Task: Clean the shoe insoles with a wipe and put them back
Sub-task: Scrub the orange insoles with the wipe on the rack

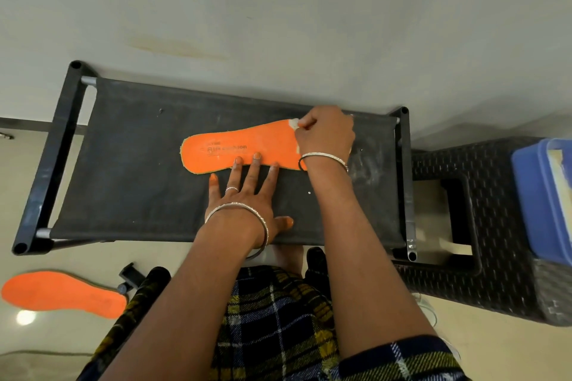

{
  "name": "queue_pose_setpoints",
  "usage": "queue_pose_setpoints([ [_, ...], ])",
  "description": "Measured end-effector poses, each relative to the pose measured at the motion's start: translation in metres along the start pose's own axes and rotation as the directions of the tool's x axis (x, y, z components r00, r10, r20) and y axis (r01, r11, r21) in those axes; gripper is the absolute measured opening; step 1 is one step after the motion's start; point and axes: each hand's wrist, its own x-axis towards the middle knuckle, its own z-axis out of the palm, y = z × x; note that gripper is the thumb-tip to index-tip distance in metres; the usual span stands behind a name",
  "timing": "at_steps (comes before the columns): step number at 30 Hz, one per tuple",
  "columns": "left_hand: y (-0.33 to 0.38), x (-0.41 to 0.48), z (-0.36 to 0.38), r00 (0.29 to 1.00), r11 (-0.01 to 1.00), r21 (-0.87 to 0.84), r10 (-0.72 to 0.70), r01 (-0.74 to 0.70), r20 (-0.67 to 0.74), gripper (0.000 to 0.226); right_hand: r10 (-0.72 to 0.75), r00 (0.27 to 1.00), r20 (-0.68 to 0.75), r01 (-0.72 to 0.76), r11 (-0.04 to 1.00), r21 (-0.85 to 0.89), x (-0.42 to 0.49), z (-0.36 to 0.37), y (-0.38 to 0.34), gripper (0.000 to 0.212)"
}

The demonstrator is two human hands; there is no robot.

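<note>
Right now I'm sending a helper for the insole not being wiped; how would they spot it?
Start at the black fabric-topped rack. On the floor off its near left corner lies an orange insole. Unlike its twin on the rack, no hand touches it.

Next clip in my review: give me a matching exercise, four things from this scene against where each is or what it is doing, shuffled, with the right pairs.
Things
1. left hand
2. right hand
3. second insole
4. blue box

Places or states
A. sits on the wicker stool
B. pinches the wipe
C. lies on the floor
D. lies flat, fingertips on the orange insole on the black rack

Pairs: 1-D, 2-B, 3-C, 4-A
</note>
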Motion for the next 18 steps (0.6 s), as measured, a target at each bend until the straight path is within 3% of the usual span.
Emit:
queue_pose_setpoints([
  [3, 0.000, 0.001, 0.000, 1.000, 1.000, 0.002, -0.001, 0.001, 0.004, 0.094, -0.125, 0.989, 0.083, 0.122, 0.992, 0.040, -0.003, 0.007, -0.007, 0.018],
  [9, -0.001, 0.000, -0.001, 1.000, 1.000, -0.008, 0.000, 0.000, 0.008, 0.094, 0.106, 0.992, -0.074, -0.102, 0.993, 0.058, 0.011, -0.010, 0.019, 0.012],
  [12, -0.001, -0.001, -0.001, 1.000, 1.000, -0.005, 0.000, 0.000, 0.009, 0.094, 0.097, 0.989, -0.110, -0.100, 0.995, -0.024, 0.006, -0.010, 0.016, 0.020],
  [15, 0.000, 0.000, 0.000, 1.000, 1.000, -0.001, -0.002, 0.002, 0.006, 0.094, -0.027, 0.999, -0.033, 0.026, 0.999, -0.039, 0.002, 0.006, -0.002, 0.023],
  [18, 0.000, 0.001, 0.000, 1.000, 1.000, 0.010, -0.004, 0.004, 0.013, 0.095, -0.078, 0.982, 0.174, 0.084, 0.996, -0.027, 0.007, 0.029, -0.004, 0.026],
])
